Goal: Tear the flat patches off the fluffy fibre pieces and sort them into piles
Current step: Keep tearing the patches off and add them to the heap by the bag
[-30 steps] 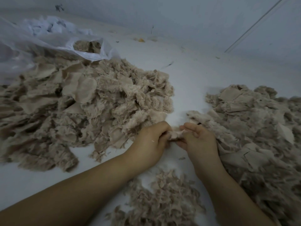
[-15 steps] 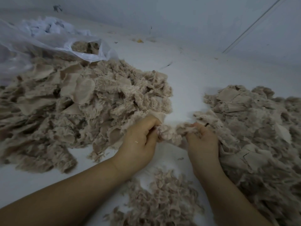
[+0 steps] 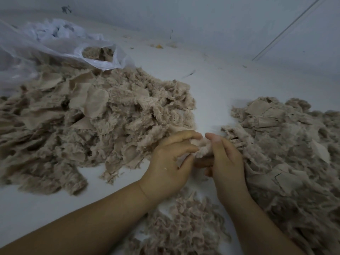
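Note:
My left hand and my right hand meet over the white surface and both grip one small fluffy beige fibre piece between their fingers. A big heap of fluffy pieces with flat patches lies to the left, touching my left hand's far side. A second heap with many flat patches lies to the right, against my right hand. A small pile of loose torn fibre sits under my wrists, near the front edge of view.
A clear plastic bag with more fibre inside lies at the back left. A bare white strip of surface runs between the two heaps. A wall rises behind, with small debris along its foot.
The right hand drew a fluffy piece out from the right heap's edge. Both hands have come back together over the gap and now hold it bunched between them.

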Demonstrator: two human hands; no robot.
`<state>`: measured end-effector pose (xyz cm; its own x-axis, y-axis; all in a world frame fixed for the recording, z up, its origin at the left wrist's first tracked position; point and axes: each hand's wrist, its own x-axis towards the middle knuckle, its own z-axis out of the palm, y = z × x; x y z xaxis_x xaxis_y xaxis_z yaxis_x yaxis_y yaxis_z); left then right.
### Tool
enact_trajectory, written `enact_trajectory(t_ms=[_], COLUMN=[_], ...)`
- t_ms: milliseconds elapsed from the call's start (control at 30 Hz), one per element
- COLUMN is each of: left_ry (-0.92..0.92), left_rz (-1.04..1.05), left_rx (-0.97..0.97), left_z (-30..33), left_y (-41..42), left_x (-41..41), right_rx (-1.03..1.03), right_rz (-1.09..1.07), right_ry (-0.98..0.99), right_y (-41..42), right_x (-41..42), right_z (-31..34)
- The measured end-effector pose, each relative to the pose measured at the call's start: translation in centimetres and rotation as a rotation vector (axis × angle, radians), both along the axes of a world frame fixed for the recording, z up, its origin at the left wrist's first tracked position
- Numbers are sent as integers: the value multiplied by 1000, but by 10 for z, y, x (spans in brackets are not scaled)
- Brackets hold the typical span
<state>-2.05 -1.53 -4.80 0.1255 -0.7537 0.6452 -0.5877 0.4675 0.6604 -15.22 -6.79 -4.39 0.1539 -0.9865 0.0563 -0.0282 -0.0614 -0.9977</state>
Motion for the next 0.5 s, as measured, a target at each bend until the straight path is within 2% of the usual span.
enact_trajectory(t_ms=[167,367,500], left_ry=[89,246,155], left_rz=[-31,56,42], left_rx=[45,89,75], left_z=[0,-4,-5], left_y=[3,-1,-2], left_x=[2,6,5], right_rx=[81,36,-40], right_rz=[81,66,103], right_ry=[-51,-41,17], right_y=[-1,-2,0], right_x=[1,0,1], right_z=[0,0,-1])
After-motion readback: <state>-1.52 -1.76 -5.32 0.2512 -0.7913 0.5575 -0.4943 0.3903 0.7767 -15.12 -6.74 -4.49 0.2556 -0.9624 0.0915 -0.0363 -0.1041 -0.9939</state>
